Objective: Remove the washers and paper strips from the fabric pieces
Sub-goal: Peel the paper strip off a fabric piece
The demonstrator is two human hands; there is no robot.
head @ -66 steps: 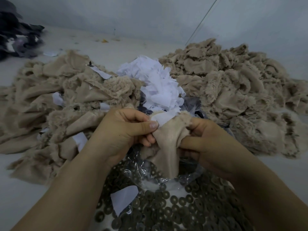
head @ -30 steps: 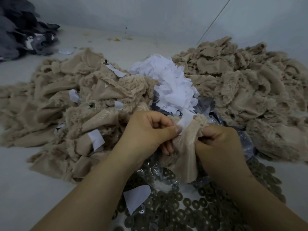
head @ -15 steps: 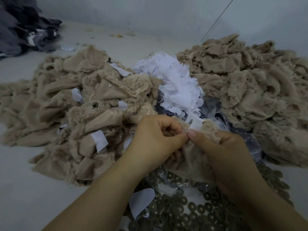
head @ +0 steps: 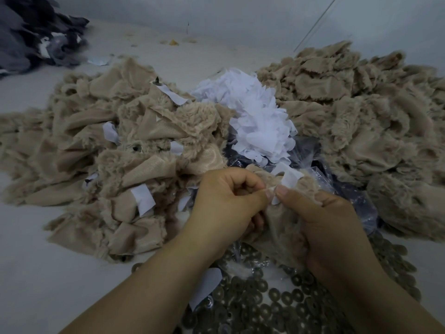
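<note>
The beige plush fabric piece is held up over the washer heap, just in front of the person, bunched between both hands. A white paper strip sticks up from its top edge. The left hand has a closed grip, thumb and forefinger pinching the fabric edge where a small bit of white shows; the right hand has its fingers curled round the body of the piece, thumb tip pressed against the same spot. Whether a washer sits under the thumbs cannot be told.

Risks, as I judge them: the paper could tear if pulled sideways, leaving a scrap stuck to the pile; a freed washer could drop unseen into the fur, or roll off among the unprocessed pieces; the slack plush could slip from the right hand if the pull is sharp.

Count: one piece in hand, one strip clearly on it. The left fabric pile shows about six more white strips and one dark stud standing up; the right fabric pile shows none. One heap of removed paper strips, one spread of washers far too many to count, one loose paper piece on it, all on the pale worktop.
</note>
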